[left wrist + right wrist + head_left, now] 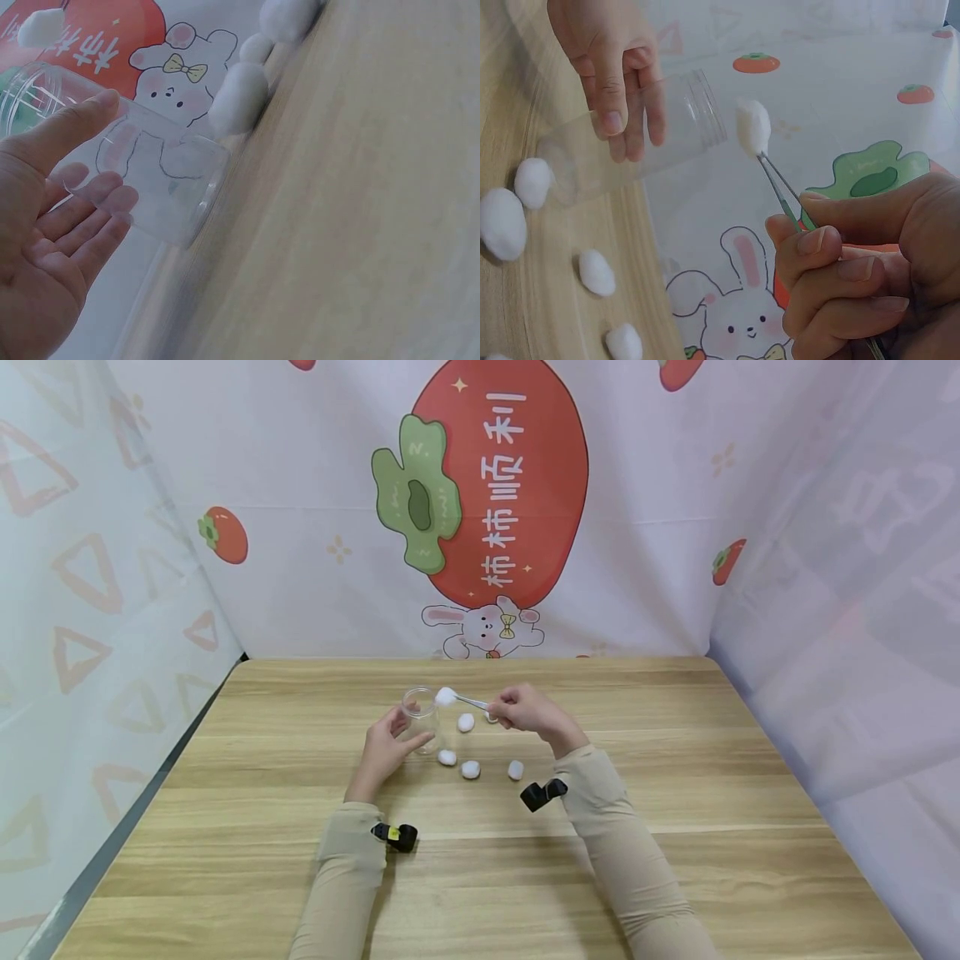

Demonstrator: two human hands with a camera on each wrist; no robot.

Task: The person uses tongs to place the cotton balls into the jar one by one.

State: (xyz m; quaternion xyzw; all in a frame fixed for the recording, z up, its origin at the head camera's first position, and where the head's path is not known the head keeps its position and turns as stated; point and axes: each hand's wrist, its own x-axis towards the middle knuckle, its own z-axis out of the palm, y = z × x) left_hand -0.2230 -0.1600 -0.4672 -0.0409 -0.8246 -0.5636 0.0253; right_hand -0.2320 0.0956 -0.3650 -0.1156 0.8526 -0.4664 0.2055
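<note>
A: Where does the clear plastic jar with a threaded neck [421, 717] stand?

B: On the pale wooden table [675, 827], somewhat nearer the far edge than the near one, roughly midway between the left and right edges. Bare wood lies open on every side, most of it toward the near edge and the right.

A: And the hands?

B: The left hand [385, 750] grasps the jar, thumb on one side and fingers curled round the other; the left wrist view shows the fingers [101, 196] through the clear wall. The right hand [525, 708] pinches a pair of thin metal tweezers [780, 187] between thumb and forefinger, the other fingers curled in.

A: Which way do things point?

B: The jar's long axis runs up from the table, open mouth on top. The tweezers run from the right hand leftward toward the jar, and their tips hold a white cotton ball [446, 697] just beside the rim, at the level of the mouth.

A: What else lies near?

B: Four loose white cotton balls [470, 769] lie on the wood between the two hands, just right of the jar. Printed fabric screens [840, 568] close the far edge and both sides.
</note>
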